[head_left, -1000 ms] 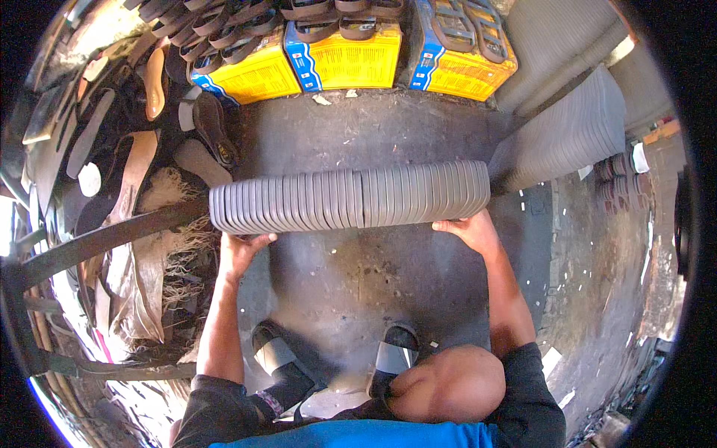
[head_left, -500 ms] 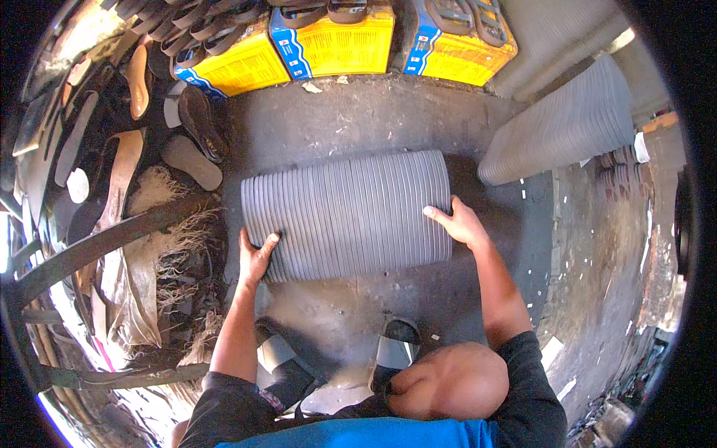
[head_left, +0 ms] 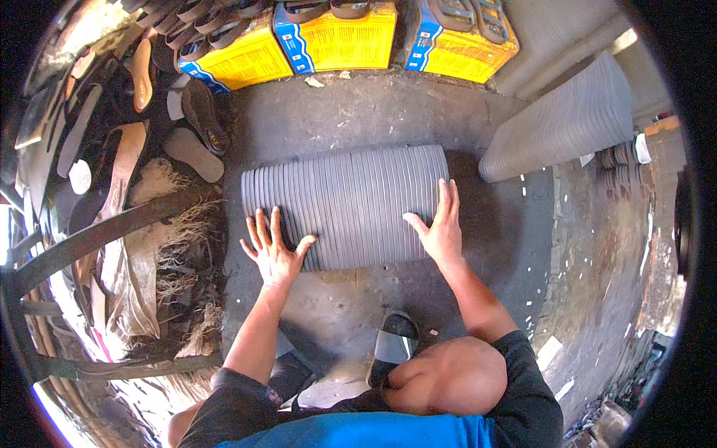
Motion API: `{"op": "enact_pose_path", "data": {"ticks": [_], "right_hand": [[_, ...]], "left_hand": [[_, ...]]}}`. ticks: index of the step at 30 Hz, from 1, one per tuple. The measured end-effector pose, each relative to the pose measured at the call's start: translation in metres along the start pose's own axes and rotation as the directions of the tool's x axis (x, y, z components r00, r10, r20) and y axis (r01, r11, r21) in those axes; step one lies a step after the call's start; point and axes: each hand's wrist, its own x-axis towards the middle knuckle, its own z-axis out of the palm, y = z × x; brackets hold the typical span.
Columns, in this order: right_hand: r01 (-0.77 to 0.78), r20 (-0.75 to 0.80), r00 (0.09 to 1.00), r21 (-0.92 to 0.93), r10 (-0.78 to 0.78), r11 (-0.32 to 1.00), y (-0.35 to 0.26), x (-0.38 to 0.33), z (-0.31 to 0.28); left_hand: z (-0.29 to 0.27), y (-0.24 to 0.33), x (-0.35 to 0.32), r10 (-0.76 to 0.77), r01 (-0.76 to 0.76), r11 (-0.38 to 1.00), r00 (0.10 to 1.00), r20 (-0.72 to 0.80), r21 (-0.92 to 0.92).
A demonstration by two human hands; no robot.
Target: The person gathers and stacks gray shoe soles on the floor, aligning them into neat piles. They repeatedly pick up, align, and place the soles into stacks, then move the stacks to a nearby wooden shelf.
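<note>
Shadowed gap (head_left: 467, 169), seemingly passable, between grey bundle (head_left: 347, 205) and right-hand stack (head_left: 564, 119)

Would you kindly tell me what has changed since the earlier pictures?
The row of grey sheets, gripped at its ends earlier, has tipped to show its broad ribbed side. The left hand has moved rightward, fingers spread; the right hand has opened against it. The yellow boxes and other grey stack stayed.

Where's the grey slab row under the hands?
Head view, centre: the grey slab row lies on the floor, left hand on its left part, right hand at its right end, yellow-and-blue boxes beyond.
</note>
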Motion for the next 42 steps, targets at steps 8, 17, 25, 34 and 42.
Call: {"op": "enact_pose_path", "data": {"ticks": [8, 17, 25, 34, 42], "right_hand": [[-0.435, 0.418, 0.862, 0.316, 0.288, 0.843, 0.037, 0.023, -0.015], [-0.088, 0.03, 0.996, 0.441, 0.083, 0.893, 0.024, 0.04, -0.059], [-0.198, 0.254, 0.963, 0.449, 0.088, 0.871, 0.016, 0.037, -0.074], [-0.163, 0.257, 0.966, 0.534, 0.024, 0.829, 0.021, 0.033, -0.063], [-0.228, 0.305, 0.941, 0.261, 0.144, 0.938, 0.009, 0.053, -0.094]], "left_hand": [[0.01, -0.069, 0.038, -0.154, 0.413, 0.399, 0.91, 0.384, -0.819], [-0.048, -0.075, 0.064, -0.106, 0.202, 0.234, 0.978, 0.182, -0.951], [-0.055, -0.086, 0.066, 0.005, 0.203, 0.283, 0.977, 0.214, -0.937], [-0.043, -0.088, 0.062, -0.032, 0.245, 0.368, 0.968, 0.251, -0.897], [-0.041, -0.087, 0.068, -0.021, 0.078, 0.222, 0.997, 0.075, -0.972]]}}
